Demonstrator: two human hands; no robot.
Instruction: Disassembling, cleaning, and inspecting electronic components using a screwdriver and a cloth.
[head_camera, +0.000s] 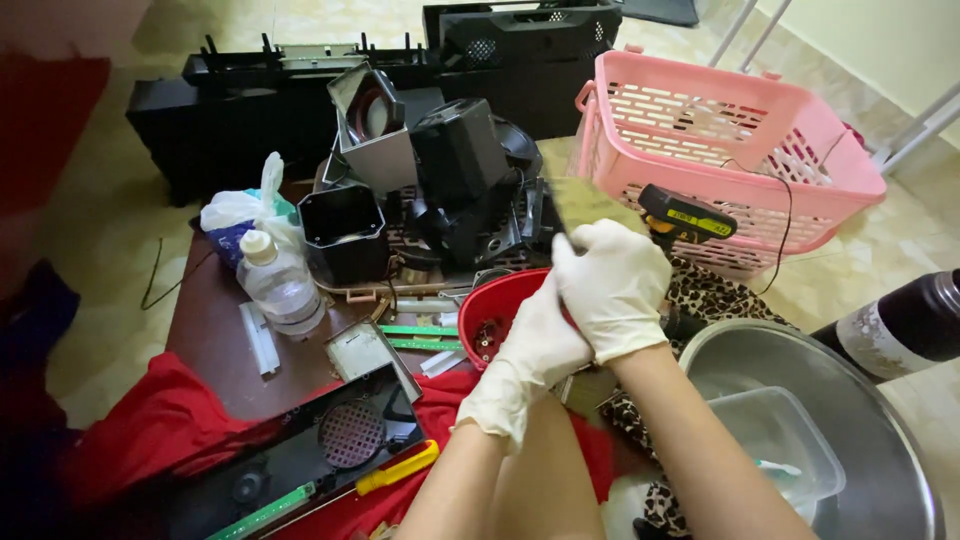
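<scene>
Both my hands wear white gloves. My right hand (612, 285) is raised over a red bowl (488, 305) and grips a flat, blurred greenish board (585, 205) by its lower edge. My left hand (525, 365) points upward just below it, with the fingertips against the right hand's palm side. Whether it also grips the board is hidden. A yellow and black tool (688, 215) lies just behind the right hand on a leopard-print cloth (715, 295).
A pile of black plastic housings (460, 180) fills the low brown table (205, 340), beside a plastic bottle (280, 285). A pink basket (720, 140) stands at the back right. A metal basin (850, 400) holds a clear tub (775, 440). A yellow-handled screwdriver (400, 467) lies on red cloth (150, 425).
</scene>
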